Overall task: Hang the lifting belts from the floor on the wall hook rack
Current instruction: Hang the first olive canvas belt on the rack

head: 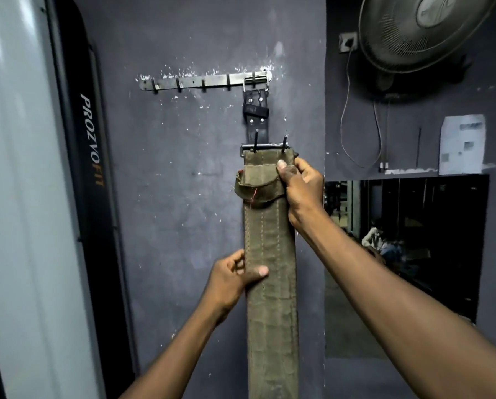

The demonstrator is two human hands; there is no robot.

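An olive canvas lifting belt (269, 312) stands upright in front of me, its double-prong metal buckle (265, 146) at the top. My right hand (298, 185) grips its upper right edge just under the buckle, beside the keeper loop. My left hand (235, 276) pinches its left edge lower down. On the wall above, a metal hook rack (195, 82) has several hooks. A black leather belt (255, 113) hangs by its buckle from the rightmost hook, directly behind the olive belt's top. The other hooks are bare. The olive belt's lower end runs out of view.
A dark upright machine frame with "PROZOFIT" lettering (92, 139) stands at the left. A wall fan (425, 30) with a hanging cord is at the upper right. Below the fan is a dark mirror or opening (407, 240), with a paper notice (462, 144) above it.
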